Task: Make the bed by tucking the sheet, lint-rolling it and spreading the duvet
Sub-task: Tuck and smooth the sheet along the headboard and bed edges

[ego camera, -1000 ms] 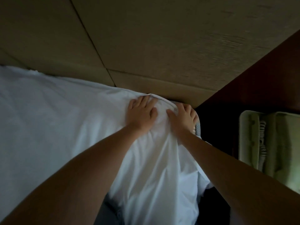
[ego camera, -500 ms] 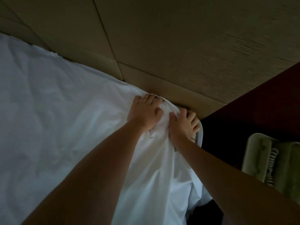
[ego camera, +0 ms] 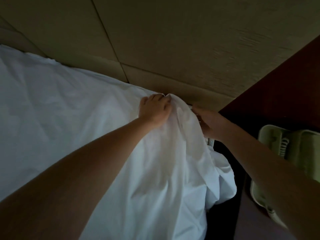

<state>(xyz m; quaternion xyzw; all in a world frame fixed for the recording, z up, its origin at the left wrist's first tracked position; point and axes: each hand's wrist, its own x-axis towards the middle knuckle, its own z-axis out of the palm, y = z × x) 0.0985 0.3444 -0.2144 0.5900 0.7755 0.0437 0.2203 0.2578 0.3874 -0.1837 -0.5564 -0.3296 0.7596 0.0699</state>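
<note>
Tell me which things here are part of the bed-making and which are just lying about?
Part of the job: white sheet, left hand gripping it, right hand at the mattress corner.
Just there: telephone, dark bedside table, padded headboard.

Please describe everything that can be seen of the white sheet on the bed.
The white sheet looks like thin, soft cotton, slightly wrinkled. It covers the mattress up to the padded headboard. At the corner it is bunched and lifted: the left hand grips a fold on top, while the right hand reaches at the corner's side. Loose cloth hangs down the bed's side, untucked, beside the dark nightstand.
</note>
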